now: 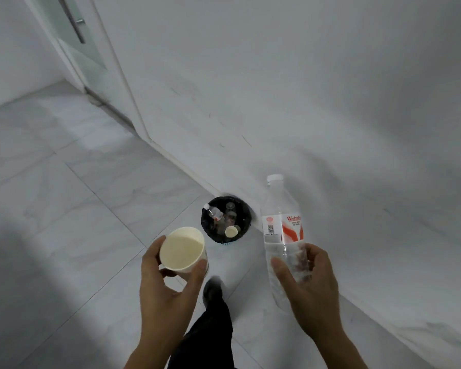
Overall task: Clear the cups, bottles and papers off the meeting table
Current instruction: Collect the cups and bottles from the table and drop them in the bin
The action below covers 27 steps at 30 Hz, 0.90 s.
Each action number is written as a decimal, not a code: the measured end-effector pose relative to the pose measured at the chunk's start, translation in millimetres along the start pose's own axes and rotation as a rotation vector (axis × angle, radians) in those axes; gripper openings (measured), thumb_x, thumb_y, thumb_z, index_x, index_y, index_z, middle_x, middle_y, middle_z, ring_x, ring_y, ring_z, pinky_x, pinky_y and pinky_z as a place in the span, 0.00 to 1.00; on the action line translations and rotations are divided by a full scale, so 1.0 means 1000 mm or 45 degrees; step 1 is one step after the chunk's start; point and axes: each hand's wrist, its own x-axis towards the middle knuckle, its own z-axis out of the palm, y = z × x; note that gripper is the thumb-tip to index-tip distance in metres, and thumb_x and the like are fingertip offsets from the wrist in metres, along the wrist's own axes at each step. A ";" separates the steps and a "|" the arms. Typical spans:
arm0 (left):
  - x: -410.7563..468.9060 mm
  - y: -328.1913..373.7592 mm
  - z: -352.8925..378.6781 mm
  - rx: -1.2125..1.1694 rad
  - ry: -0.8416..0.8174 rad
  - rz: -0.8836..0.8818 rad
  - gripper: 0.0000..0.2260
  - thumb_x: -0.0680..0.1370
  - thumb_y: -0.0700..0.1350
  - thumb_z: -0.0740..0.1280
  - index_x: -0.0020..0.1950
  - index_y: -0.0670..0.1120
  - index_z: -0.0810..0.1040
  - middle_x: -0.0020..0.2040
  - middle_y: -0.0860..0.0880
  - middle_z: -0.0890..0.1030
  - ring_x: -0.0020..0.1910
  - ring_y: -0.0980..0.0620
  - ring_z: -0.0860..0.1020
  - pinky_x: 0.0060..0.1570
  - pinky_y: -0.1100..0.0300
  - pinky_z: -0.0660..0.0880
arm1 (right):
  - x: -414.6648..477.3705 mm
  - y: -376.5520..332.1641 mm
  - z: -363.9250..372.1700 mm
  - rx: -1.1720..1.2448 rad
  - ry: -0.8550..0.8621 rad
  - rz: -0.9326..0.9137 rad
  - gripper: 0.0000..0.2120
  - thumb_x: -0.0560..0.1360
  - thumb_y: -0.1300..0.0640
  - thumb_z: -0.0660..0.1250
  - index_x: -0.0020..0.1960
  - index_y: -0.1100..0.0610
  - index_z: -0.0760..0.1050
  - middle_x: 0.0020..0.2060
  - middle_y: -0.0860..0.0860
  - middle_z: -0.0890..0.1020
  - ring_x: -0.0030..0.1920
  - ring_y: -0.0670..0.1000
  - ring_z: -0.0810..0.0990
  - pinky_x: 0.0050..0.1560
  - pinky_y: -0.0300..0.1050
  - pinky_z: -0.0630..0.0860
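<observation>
Left hand [168, 283], at 7 o'clock, is curled round a paper cup [183, 249], which is held tilted with its mouth towards the camera. Right hand [309, 283], at 5 o'clock, is wrapped round the lower body of a clear plastic bottle [282, 235], held nearly upright, its white cap on. Between the two, just below centre, a black-lined bin [225, 198] is seen on the tiled floor [64, 209], against the white wall [304, 102]. A small bottle [213, 211] and another cup [231, 231] are seen lying inside. At 6 o'clock a dark shoe [212, 288] is noted.
</observation>
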 end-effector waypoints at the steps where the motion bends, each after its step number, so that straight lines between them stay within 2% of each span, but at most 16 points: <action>1: 0.028 -0.002 0.012 0.019 -0.031 -0.029 0.32 0.66 0.59 0.77 0.65 0.59 0.67 0.60 0.60 0.74 0.52 0.59 0.77 0.47 0.65 0.72 | 0.026 -0.007 0.010 -0.011 -0.007 0.021 0.38 0.58 0.20 0.64 0.58 0.43 0.67 0.51 0.39 0.76 0.50 0.46 0.79 0.47 0.46 0.82; 4: 0.104 -0.017 0.044 0.122 -0.115 -0.138 0.33 0.67 0.53 0.79 0.65 0.56 0.65 0.60 0.58 0.73 0.56 0.57 0.76 0.53 0.57 0.76 | 0.094 -0.026 0.035 -0.044 -0.046 0.083 0.34 0.62 0.26 0.69 0.59 0.44 0.67 0.52 0.39 0.76 0.50 0.45 0.79 0.49 0.50 0.82; 7: 0.166 -0.051 0.080 0.214 -0.188 -0.236 0.35 0.65 0.52 0.77 0.67 0.55 0.63 0.60 0.53 0.71 0.58 0.53 0.75 0.56 0.52 0.77 | 0.151 -0.022 0.059 -0.089 -0.069 0.177 0.33 0.64 0.29 0.71 0.60 0.46 0.68 0.53 0.40 0.76 0.50 0.45 0.79 0.46 0.46 0.80; 8: 0.183 -0.066 0.093 0.244 -0.207 -0.274 0.36 0.65 0.50 0.77 0.68 0.53 0.63 0.61 0.52 0.71 0.58 0.52 0.74 0.57 0.55 0.76 | 0.169 -0.013 0.068 -0.097 -0.081 0.214 0.34 0.63 0.30 0.71 0.61 0.47 0.68 0.53 0.40 0.76 0.50 0.44 0.79 0.46 0.44 0.79; 11: 0.224 -0.122 0.139 0.351 -0.256 -0.355 0.37 0.69 0.41 0.78 0.72 0.48 0.62 0.63 0.53 0.66 0.61 0.56 0.70 0.56 0.72 0.67 | 0.223 0.027 0.103 -0.110 -0.139 0.353 0.34 0.65 0.30 0.72 0.61 0.49 0.68 0.53 0.38 0.76 0.49 0.43 0.79 0.45 0.40 0.78; 13: 0.247 -0.170 0.171 0.405 -0.279 -0.398 0.36 0.69 0.39 0.77 0.72 0.48 0.63 0.63 0.55 0.65 0.59 0.60 0.68 0.54 0.76 0.65 | 0.258 0.065 0.133 -0.136 -0.204 0.456 0.30 0.65 0.34 0.71 0.60 0.48 0.67 0.52 0.38 0.75 0.51 0.43 0.78 0.44 0.38 0.76; 15: 0.267 -0.226 0.206 0.423 -0.290 -0.470 0.36 0.68 0.40 0.77 0.72 0.49 0.64 0.63 0.55 0.66 0.58 0.60 0.68 0.56 0.69 0.68 | 0.293 0.112 0.166 -0.203 -0.283 0.521 0.28 0.65 0.36 0.69 0.60 0.47 0.67 0.51 0.39 0.75 0.52 0.44 0.78 0.42 0.35 0.73; 18: 0.289 -0.317 0.264 0.472 -0.328 -0.559 0.35 0.68 0.44 0.78 0.70 0.48 0.65 0.64 0.53 0.70 0.59 0.55 0.71 0.55 0.57 0.74 | 0.345 0.187 0.216 -0.344 -0.436 0.553 0.33 0.69 0.34 0.68 0.69 0.48 0.66 0.57 0.42 0.74 0.52 0.46 0.78 0.44 0.36 0.74; 20: 0.298 -0.381 0.302 0.530 -0.409 -0.565 0.34 0.68 0.45 0.78 0.70 0.47 0.66 0.64 0.50 0.71 0.60 0.52 0.72 0.53 0.55 0.74 | 0.380 0.235 0.250 -0.414 -0.519 0.580 0.34 0.73 0.36 0.68 0.73 0.48 0.62 0.59 0.44 0.74 0.54 0.48 0.77 0.50 0.43 0.76; 23: 0.304 -0.469 0.347 0.605 -0.539 -0.626 0.33 0.68 0.44 0.77 0.70 0.47 0.65 0.63 0.50 0.71 0.57 0.52 0.71 0.53 0.52 0.74 | 0.425 0.297 0.303 -0.524 -0.630 0.626 0.32 0.75 0.37 0.67 0.73 0.47 0.62 0.65 0.50 0.75 0.58 0.53 0.77 0.59 0.53 0.77; 25: 0.304 -0.516 0.366 0.643 -0.587 -0.676 0.33 0.69 0.45 0.77 0.70 0.47 0.65 0.64 0.48 0.72 0.58 0.48 0.73 0.51 0.53 0.72 | 0.449 0.330 0.337 -0.577 -0.726 0.639 0.30 0.75 0.39 0.66 0.73 0.47 0.63 0.65 0.51 0.75 0.57 0.54 0.77 0.60 0.54 0.76; 27: 0.303 -0.552 0.377 0.692 -0.612 -0.675 0.35 0.68 0.48 0.78 0.70 0.46 0.66 0.65 0.47 0.74 0.61 0.45 0.74 0.50 0.54 0.69 | 0.466 0.356 0.366 -0.608 -0.770 0.638 0.32 0.74 0.41 0.66 0.75 0.49 0.63 0.67 0.52 0.73 0.61 0.55 0.75 0.61 0.52 0.75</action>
